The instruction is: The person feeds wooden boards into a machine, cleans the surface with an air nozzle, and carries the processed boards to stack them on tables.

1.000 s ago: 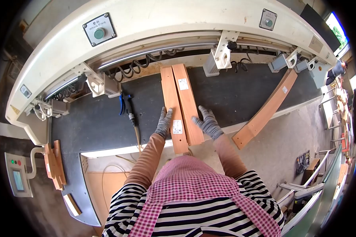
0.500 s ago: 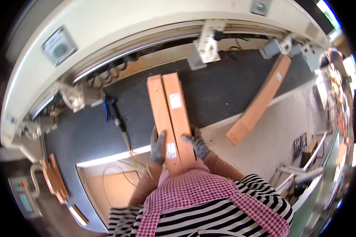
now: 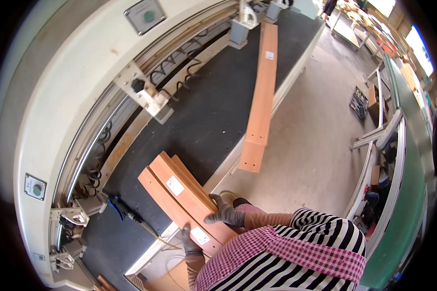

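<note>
Two curved wooden boards lie side by side in front of me: a left board (image 3: 179,206) and a right board (image 3: 192,191), each with a white label. Another board (image 3: 179,167) shows partly beneath the right one. My left hand (image 3: 190,241), in a grey glove, grips the near left edge with the thumb on top. On the opposite side my gloved right hand (image 3: 224,213) is closed around the right edge, its thumb over the upper face. The boards' near ends are hidden by my checked apron.
More curved boards (image 3: 261,102) overhang the front edge of the black table (image 3: 209,114). An air gun (image 3: 126,211) with a hose lies to the left. A white machine beam with clamp heads (image 3: 148,94) runs behind. A green-topped conveyor (image 3: 405,194) stands at right.
My view has turned to the right, so the table and the other boards appear shifted left. The boards in my hands now slant in view, and a board beneath them shows.
</note>
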`<state>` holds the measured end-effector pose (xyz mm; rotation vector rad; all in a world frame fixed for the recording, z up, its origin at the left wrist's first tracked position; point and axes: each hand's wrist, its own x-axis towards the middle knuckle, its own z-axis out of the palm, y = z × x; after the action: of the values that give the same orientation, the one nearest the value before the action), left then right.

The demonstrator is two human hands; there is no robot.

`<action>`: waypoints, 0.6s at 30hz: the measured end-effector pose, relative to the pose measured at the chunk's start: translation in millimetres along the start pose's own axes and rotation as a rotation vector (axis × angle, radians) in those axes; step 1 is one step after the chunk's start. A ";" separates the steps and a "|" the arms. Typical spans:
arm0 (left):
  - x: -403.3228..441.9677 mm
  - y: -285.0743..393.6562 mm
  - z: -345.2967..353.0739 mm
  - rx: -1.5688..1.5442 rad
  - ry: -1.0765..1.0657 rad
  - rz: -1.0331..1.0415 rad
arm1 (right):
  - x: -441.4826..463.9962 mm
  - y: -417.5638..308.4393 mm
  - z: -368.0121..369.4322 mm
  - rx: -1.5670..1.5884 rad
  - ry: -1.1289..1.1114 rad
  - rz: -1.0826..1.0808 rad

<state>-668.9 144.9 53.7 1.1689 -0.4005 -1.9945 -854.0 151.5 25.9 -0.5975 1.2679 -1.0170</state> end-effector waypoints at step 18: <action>-59.9 -99.1 190.7 0.322 -0.772 0.436 | -272.8 -53.7 -158.4 0.077 0.299 -0.823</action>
<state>-858.7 233.6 130.6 0.3692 -1.2824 -1.9493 -1015.1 389.8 166.0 -0.9667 1.2436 -1.8812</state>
